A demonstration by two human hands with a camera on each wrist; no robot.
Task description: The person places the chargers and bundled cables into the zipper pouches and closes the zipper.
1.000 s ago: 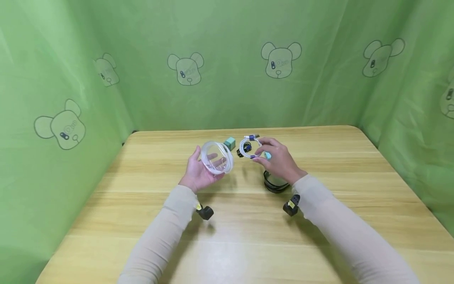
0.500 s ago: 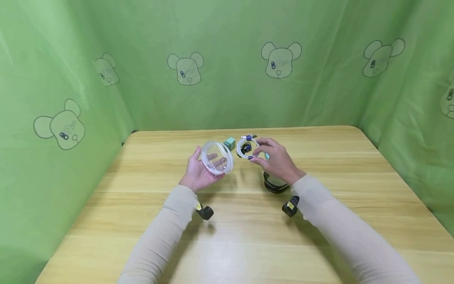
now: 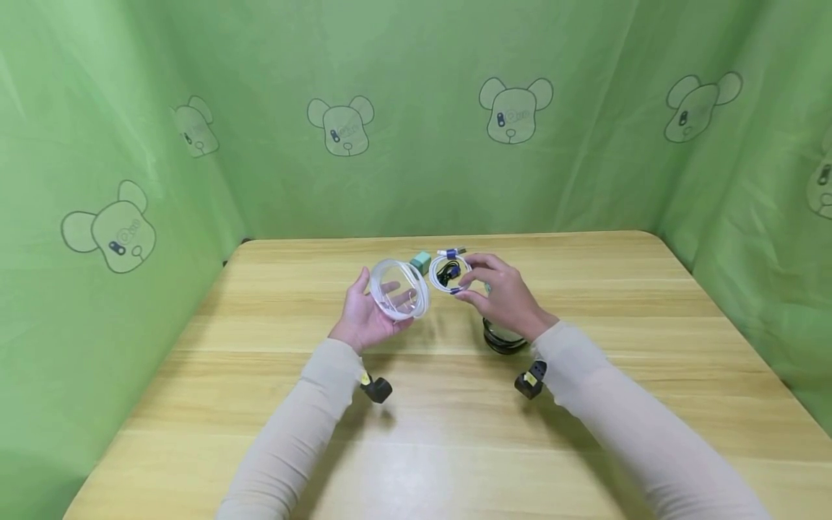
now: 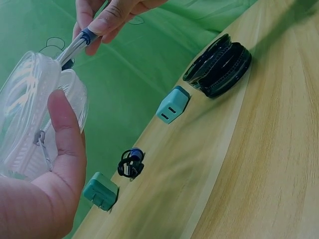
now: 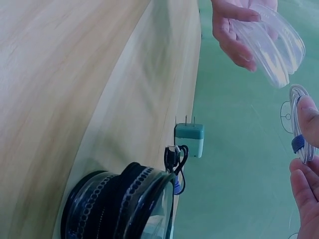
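Observation:
My left hand (image 3: 364, 314) holds a clear round zip case (image 4: 25, 99) with a whitish zipper edge, its thumb against the rim. The case stands partly open, its two halves apart in the right wrist view. My right hand (image 3: 507, 292) pinches a coiled white USB cable (image 5: 300, 127) by its side. Blue ties bind the coil, and its plugs show at the top in the head view. The coil hangs just right of the case, above the table; in the left wrist view its near end is at the case's opening.
On the wooden table (image 3: 416, 433) lie a teal plug charger (image 4: 101, 191), a small tied black cable (image 4: 130, 163), a second light-teal charger (image 4: 172, 105) and a round black-rimmed clear case (image 3: 500, 339). Green curtains (image 3: 416, 188) enclose the table's back and sides.
My right hand has moved slightly left with the white cable, bringing it nearer the clear case and in front of the black cable. The left hand has stayed almost still.

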